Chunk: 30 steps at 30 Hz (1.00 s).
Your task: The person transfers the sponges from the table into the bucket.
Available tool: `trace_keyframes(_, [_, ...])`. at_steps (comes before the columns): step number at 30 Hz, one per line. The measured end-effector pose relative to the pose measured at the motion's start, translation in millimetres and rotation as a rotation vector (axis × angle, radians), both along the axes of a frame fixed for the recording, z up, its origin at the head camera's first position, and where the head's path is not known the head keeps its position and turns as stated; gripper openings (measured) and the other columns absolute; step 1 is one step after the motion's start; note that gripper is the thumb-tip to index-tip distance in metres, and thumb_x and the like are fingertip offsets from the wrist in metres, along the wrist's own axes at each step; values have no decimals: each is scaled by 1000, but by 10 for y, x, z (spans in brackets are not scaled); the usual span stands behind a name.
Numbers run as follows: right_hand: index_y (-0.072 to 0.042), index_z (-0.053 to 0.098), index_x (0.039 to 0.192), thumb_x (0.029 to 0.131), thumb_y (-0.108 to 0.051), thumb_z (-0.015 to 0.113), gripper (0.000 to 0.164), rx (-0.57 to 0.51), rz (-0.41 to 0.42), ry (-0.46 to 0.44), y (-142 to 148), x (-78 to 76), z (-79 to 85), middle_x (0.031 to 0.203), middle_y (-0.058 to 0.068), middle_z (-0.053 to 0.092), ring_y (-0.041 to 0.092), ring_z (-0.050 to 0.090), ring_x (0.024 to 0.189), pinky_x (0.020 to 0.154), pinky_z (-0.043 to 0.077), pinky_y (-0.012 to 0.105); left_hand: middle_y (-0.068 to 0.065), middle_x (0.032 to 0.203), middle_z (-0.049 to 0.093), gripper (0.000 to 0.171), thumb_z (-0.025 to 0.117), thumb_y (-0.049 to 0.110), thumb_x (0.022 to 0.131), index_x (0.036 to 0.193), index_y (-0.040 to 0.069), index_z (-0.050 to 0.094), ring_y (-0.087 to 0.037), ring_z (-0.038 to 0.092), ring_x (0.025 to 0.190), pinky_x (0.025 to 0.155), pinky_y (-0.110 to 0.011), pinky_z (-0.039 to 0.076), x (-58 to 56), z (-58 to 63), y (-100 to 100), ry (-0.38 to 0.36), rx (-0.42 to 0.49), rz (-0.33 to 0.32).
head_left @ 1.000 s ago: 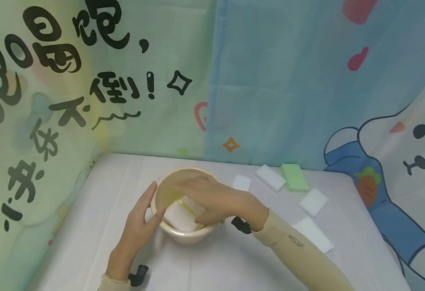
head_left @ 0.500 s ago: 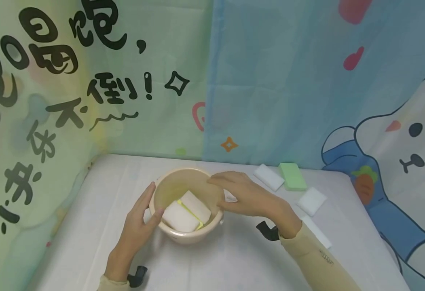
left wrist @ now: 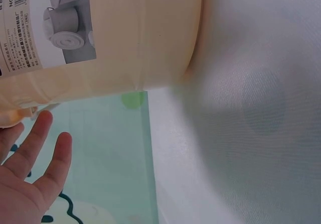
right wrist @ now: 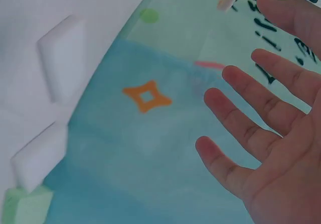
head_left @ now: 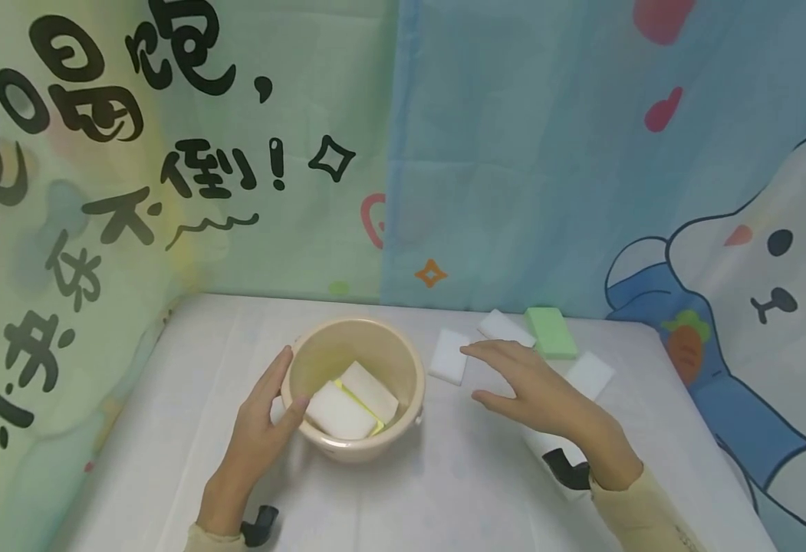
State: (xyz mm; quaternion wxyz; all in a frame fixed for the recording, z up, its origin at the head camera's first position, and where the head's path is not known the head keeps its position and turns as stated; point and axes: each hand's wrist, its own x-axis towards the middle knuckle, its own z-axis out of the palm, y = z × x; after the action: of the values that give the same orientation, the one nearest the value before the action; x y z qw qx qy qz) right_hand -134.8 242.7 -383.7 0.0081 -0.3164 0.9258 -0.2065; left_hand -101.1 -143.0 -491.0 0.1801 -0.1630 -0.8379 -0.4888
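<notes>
A beige bucket [head_left: 411, 368] stands upright on the table. Inside lie two white sponges [head_left: 340, 411], with a thin yellow strip [head_left: 360, 402] showing between them. My left hand [head_left: 254, 437] rests at the bucket's left rim, its thumb at the front of the rim and its fingers fairly straight along the outside. The left wrist view shows these fingers spread near the rim. Over the table to the right hovers my right hand [head_left: 547, 395], fingers spread and holding nothing. Nearest its fingertips is a flat white sponge [head_left: 449, 357].
Further white sponges lie at the back [head_left: 504, 328], behind the right hand [head_left: 592, 373], and partly hidden under the right wrist [head_left: 544, 443]. A green sponge [head_left: 551, 333] sits at the back right. Printed cloth [head_left: 513, 192] hangs behind the table.
My right hand has come out of the bucket and moved right, uncovering the white sponges inside and the flat one beside the bucket. The left hand has stayed at the rim.
</notes>
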Motion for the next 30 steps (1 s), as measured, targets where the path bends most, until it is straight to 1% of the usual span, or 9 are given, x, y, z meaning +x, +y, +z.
trace_keyframes(6, [-3, 55, 139, 89, -14, 75, 55, -13, -68, 32, 267, 146, -102, 135, 14, 58, 37, 52, 125, 100, 43, 60, -5, 160, 33, 69, 66, 17, 97, 157, 10, 32, -23, 39, 141, 105, -39, 45, -4, -6, 9, -2, 6, -6])
trace_keyframes(11, [-2, 55, 137, 88, -13, 76, 54, -18, -138, 25, 464, 259, -201, 131, 16, 60, 38, 54, 121, 96, 46, 60, -8, 159, 34, 69, 66, 17, 96, 157, 10, 33, -23, 39, 142, 104, -39, 45, 1, 3, 13, 1, 0, 4])
trace_keyframes(16, [-2, 54, 138, 90, -17, 76, 55, 15, -214, -13, 600, 358, -283, 132, 19, 59, 41, 53, 121, 96, 45, 62, -9, 159, 35, 69, 66, 17, 96, 157, 10, 34, -23, 39, 141, 104, -36, 46, 6, 13, 12, -3, 0, 10])
trace_keyframes(21, [-2, 53, 140, 90, -21, 76, 59, 54, -297, -71, 709, 447, -388, 134, 23, 57, 46, 52, 122, 94, 42, 69, -9, 159, 35, 69, 66, 17, 96, 157, 10, 34, -23, 38, 142, 104, -35, 45, 10, 14, 15, -6, -5, 12])
trace_keyframes(23, [-2, 52, 140, 90, -22, 76, 60, 62, -331, -107, 757, 483, -453, 135, 24, 56, 47, 51, 123, 94, 42, 69, -9, 159, 35, 69, 66, 16, 96, 157, 10, 34, -23, 38, 142, 105, -31, 44, 13, 13, 16, -8, -3, 12])
trace_keyframes(27, [0, 52, 140, 89, -24, 77, 62, 70, -390, -170, 846, 544, -603, 136, 27, 55, 50, 48, 124, 95, 42, 68, -7, 159, 35, 69, 66, 15, 96, 157, 10, 34, -23, 37, 143, 106, -20, 39, 21, 13, 18, -9, 8, 10])
trace_keyframes(30, [0, 52, 139, 88, -28, 77, 64, 82, -418, -203, 898, 580, -707, 135, 28, 54, 52, 48, 122, 93, 43, 68, -8, 159, 35, 69, 66, 14, 96, 157, 10, 34, -25, 37, 142, 105, -15, 37, 23, 9, 20, -2, 10, 12])
